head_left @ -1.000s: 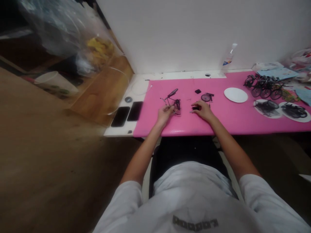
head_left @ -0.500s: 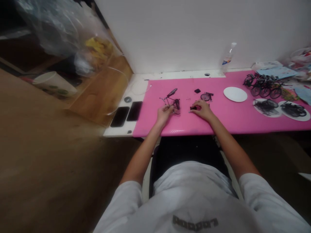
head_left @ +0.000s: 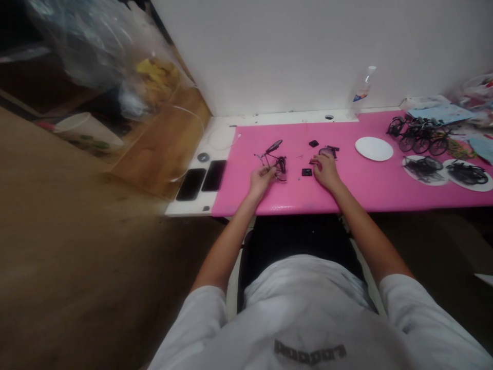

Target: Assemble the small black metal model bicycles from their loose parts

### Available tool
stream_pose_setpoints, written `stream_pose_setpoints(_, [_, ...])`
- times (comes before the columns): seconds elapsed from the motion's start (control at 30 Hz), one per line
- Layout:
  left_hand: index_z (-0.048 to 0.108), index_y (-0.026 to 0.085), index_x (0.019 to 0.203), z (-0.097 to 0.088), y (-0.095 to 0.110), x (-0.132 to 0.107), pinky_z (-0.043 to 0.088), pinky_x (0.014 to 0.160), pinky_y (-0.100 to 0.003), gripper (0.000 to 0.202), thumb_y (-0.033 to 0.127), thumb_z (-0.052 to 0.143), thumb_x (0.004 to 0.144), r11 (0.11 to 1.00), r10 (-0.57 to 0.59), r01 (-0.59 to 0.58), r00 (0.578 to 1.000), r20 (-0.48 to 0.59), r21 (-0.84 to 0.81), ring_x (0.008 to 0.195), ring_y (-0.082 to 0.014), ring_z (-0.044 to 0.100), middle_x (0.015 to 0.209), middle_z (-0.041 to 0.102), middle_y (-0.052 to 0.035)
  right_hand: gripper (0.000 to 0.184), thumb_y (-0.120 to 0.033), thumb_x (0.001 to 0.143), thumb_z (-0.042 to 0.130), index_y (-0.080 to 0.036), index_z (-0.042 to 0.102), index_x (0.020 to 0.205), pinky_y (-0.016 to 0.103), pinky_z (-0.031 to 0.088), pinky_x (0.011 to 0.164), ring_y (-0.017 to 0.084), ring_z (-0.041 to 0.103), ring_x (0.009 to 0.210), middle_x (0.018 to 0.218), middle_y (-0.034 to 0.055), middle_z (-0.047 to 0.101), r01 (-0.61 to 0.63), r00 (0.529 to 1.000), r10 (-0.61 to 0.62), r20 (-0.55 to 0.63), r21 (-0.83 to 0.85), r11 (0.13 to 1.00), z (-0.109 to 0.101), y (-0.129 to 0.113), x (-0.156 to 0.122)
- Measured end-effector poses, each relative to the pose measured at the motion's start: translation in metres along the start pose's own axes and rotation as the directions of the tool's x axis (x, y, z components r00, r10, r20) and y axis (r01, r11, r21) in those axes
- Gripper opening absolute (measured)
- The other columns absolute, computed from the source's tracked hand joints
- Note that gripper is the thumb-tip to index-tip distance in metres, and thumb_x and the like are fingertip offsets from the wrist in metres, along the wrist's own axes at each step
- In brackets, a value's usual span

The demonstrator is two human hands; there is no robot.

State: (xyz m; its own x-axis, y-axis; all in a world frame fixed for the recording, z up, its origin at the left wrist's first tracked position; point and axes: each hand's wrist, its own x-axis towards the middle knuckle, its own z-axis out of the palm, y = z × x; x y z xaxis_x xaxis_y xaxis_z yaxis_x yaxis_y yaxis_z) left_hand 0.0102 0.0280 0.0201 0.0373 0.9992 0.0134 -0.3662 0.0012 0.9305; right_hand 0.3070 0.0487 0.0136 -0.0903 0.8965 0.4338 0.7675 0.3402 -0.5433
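On the pink mat (head_left: 385, 190) my left hand (head_left: 261, 180) is closed on the lower end of a small dark bicycle frame (head_left: 274, 157), which lies tilted with its saddle toward the wall. My right hand (head_left: 326, 168) rests further right, fingers curled over a small round wheel part (head_left: 328, 150); what they grip is hidden. A small black square piece (head_left: 307, 172) lies loose just left of that hand. Another black piece (head_left: 313, 144) sits nearer the wall.
A white disc (head_left: 374, 149) lies right of my hands. Several finished model bicycles (head_left: 419, 134) stand at the far right, with more parts on white plates (head_left: 467, 176). A clear bottle (head_left: 362, 92) leans on the wall. Two dark phones (head_left: 202, 180) lie left of the mat.
My right hand has let go of the small black square piece, left it on the mat, and moved up and right to the wheel part. My left hand has stayed on the frame.
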Motion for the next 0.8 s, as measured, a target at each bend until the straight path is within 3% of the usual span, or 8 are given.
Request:
stream_pose_setpoints(0.23, [0.078, 0.011, 0.104, -0.0004, -0.0016, 0.0020, 0.067, 0.085, -0.034, 0.041, 0.038, 0.097, 0.079, 1.000, 0.005, -0.005, 1.000, 0.005, -0.014, 0.083, -0.0184, 0.081, 0.096, 0.083, -0.0109, 0.028, -0.019, 0.092, 0.057, -0.024, 0.083, 0.100, 0.064, 0.040, 0.123, 0.037, 0.064, 0.130, 0.118, 0.0128, 0.081, 0.036, 0.999, -0.036, 0.004, 0.005, 0.999, 0.0047, 0.0011, -0.0009])
stream_pose_setpoints(0.6, [0.077, 0.011, 0.102, -0.0003, -0.0008, 0.0011, 0.067, 0.081, -0.034, 0.042, 0.040, 0.097, 0.079, 1.000, -0.008, 0.009, 1.000, 0.018, -0.012, 0.081, -0.0186, 0.080, 0.096, 0.083, -0.0122, 0.028, -0.023, 0.094, 0.058, -0.027, 0.085, 0.100, 0.066, 0.039, 0.121, 0.037, 0.064, 0.123, 0.119, 0.0100, 0.082, 0.028, 1.000, -0.028, 0.007, -0.016, 0.999, 0.0064, 0.0057, 0.0007])
stream_pose_setpoints(0.7, [0.077, 0.012, 0.102, -0.0006, -0.0012, 0.0015, 0.067, 0.082, -0.034, 0.045, 0.043, 0.098, 0.077, 1.000, -0.011, 0.011, 1.000, 0.018, -0.004, 0.081, -0.0189, 0.081, 0.096, 0.083, -0.0123, 0.027, -0.024, 0.094, 0.057, -0.024, 0.083, 0.103, 0.067, 0.042, 0.119, 0.039, 0.062, 0.124, 0.115, 0.0134, 0.080, -0.024, 0.999, 0.022, -0.038, -0.036, 0.999, 0.0049, 0.0034, -0.0001])
stream_pose_setpoints(0.8, [0.077, 0.012, 0.103, -0.0014, -0.0016, 0.0020, 0.067, 0.081, -0.033, 0.049, 0.045, 0.100, 0.075, 1.000, -0.013, 0.013, 1.000, 0.019, 0.000, 0.082, -0.0188, 0.081, 0.095, 0.083, -0.0120, 0.030, -0.025, 0.095, 0.057, -0.020, 0.080, 0.113, 0.067, 0.042, 0.120, 0.042, 0.058, 0.132, 0.127, 0.0167, 0.076, -0.067, 0.990, 0.057, -0.126, -0.075, 0.995, 0.0022, 0.0006, -0.0020])
